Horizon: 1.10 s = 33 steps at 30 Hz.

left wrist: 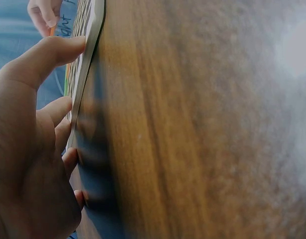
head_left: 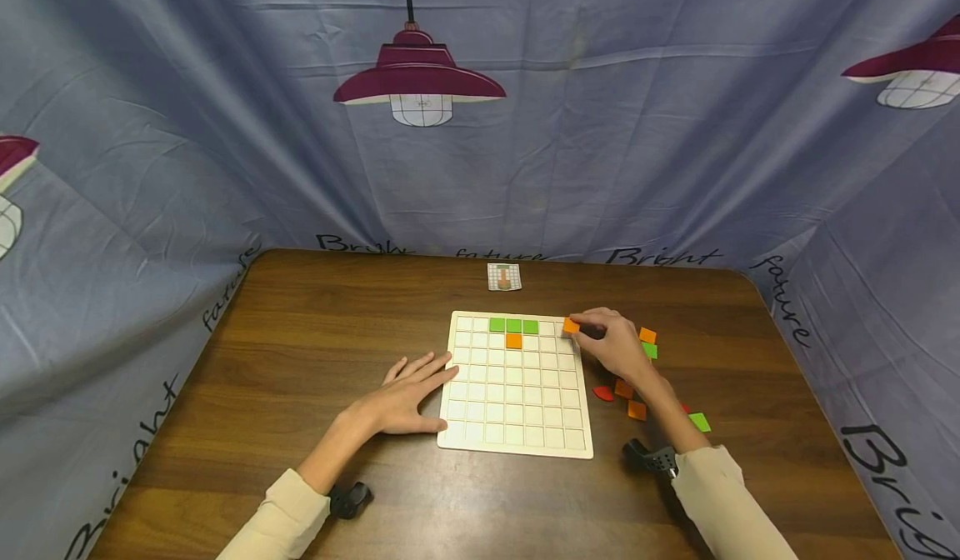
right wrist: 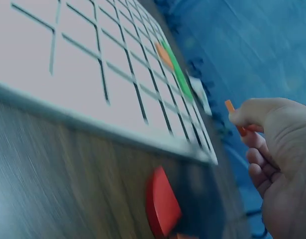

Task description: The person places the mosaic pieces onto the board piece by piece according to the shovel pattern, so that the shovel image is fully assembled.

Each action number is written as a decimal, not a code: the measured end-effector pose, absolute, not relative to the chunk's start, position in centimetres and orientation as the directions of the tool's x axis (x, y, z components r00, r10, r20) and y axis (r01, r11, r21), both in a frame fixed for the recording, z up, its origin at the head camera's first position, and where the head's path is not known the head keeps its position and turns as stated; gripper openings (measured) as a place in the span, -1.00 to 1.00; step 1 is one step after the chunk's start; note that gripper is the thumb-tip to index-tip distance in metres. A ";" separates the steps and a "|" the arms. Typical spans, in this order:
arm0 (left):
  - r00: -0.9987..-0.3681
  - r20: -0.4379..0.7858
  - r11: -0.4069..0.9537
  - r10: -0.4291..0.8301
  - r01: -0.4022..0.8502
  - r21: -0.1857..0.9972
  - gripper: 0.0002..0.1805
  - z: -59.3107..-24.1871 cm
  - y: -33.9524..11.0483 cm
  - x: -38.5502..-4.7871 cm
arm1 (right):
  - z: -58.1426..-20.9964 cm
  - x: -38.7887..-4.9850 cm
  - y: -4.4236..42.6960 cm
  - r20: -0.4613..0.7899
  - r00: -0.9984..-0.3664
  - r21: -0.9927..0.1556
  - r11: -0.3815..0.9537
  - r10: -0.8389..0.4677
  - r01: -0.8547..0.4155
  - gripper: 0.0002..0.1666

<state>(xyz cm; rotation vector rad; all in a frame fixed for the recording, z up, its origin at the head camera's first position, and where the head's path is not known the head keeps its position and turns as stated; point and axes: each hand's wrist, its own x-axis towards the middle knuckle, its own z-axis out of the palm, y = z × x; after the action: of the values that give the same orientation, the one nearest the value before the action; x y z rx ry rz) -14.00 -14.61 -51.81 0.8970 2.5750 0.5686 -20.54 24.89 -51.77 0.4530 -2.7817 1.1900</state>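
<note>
In the head view, one gridded board (head_left: 517, 393) lies on the worktop (head_left: 337, 310), bearing three green tiles (head_left: 513, 325) in a row along its far edge and one orange tile (head_left: 513, 341) just below the middle one. The left hand (head_left: 401, 402) has its grip spread, holding nothing, fingertips touching the board's left edge. The right hand (head_left: 617, 347) pinches one further orange square (head_left: 570, 325) at the board's far right corner. Right of the board lie at least three loose orange pieces (head_left: 637, 410), two green pieces (head_left: 699, 422) and two red pieces (head_left: 603, 393), one mostly hidden by the arm. One card (head_left: 495, 282) sits beyond the board. The left wrist view shows five digits along the board's edge. The right wrist view shows the orange square between thumb and finger, a narrow grip, and one red piece near the board.
</note>
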 end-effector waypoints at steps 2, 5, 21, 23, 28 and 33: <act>-0.738 -0.195 0.720 0.647 0.505 0.476 -0.06 -51.8 -14.6 -14.0 | -51.5 -20.2 23.8 0.188 -0.946 -0.695 0.645 -0.264 -0.318 -0.61; -0.741 -0.193 0.724 0.643 0.506 0.469 -0.06 -51.9 -14.6 -14.0 | -51.3 -19.6 22.2 0.185 -0.936 -0.705 0.623 -0.301 -0.339 -0.63; -0.738 -0.192 0.721 0.646 0.508 0.472 -0.06 -51.8 -14.6 -14.0 | -52.9 -18.5 17.5 0.102 -0.921 -0.745 0.584 -0.377 -0.321 -0.62; -0.738 -0.190 0.719 0.648 0.509 0.474 -0.06 -51.9 -14.6 -14.0 | -53.1 -18.5 17.3 0.098 -0.918 -0.742 0.587 -0.383 -0.324 -0.62; -0.739 -0.191 0.718 0.647 0.505 0.479 -0.06 -52.0 -14.6 -14.0 | -53.4 -18.4 17.0 0.096 -0.916 -0.729 0.598 -0.390 -0.331 -0.64; -0.738 -0.194 0.722 0.646 0.508 0.469 -0.05 -52.2 -14.6 -14.1 | -53.6 -18.5 16.9 0.111 -0.914 -0.721 0.601 -0.390 -0.344 -0.65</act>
<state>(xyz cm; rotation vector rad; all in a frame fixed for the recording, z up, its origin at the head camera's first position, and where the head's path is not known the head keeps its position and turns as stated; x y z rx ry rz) -14.07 -14.63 -52.19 0.8973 2.5824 0.5568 -18.45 16.91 -53.56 0.6573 -2.8622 1.2694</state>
